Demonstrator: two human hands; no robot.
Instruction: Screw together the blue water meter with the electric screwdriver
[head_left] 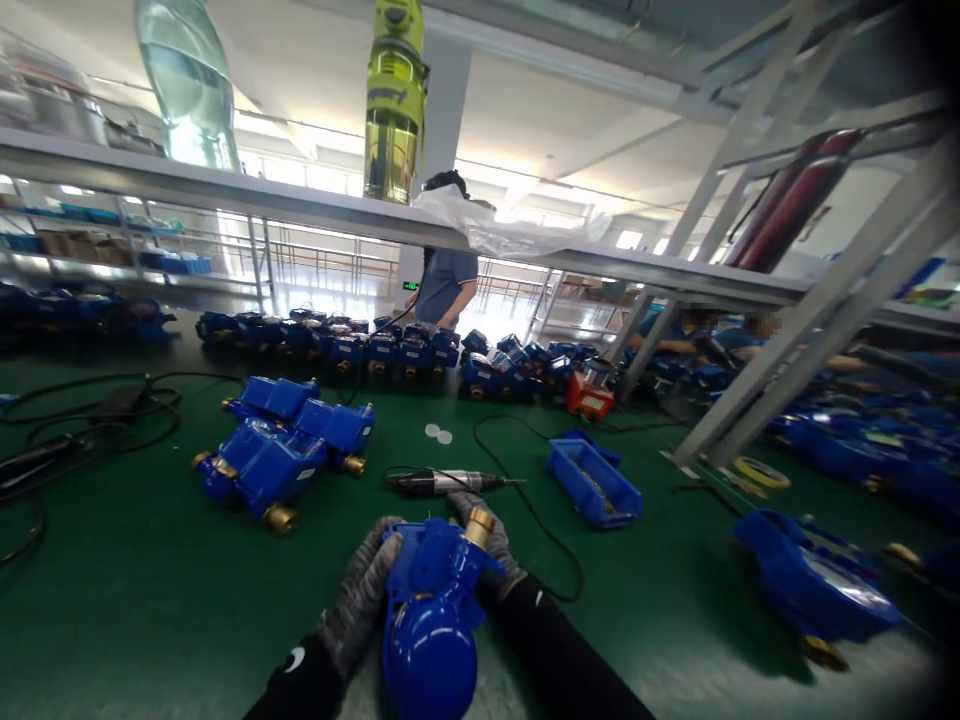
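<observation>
On the green bench close below me, I log one blue water meter [431, 600], brass end up, clasped by my gloved left hand [364, 590] and right hand [487, 550] (no lettering legible on it), electric screwdriver [442, 483] just beyond, blue parts tray [592, 480] to the right.

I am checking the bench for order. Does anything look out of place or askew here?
Little stands out. A blue meter lies tipped on its side at the right, apart from the rows. Two white discs lie loose on the green mat. Both gloved hands, left hand and right hand, grip another blue meter.
</observation>
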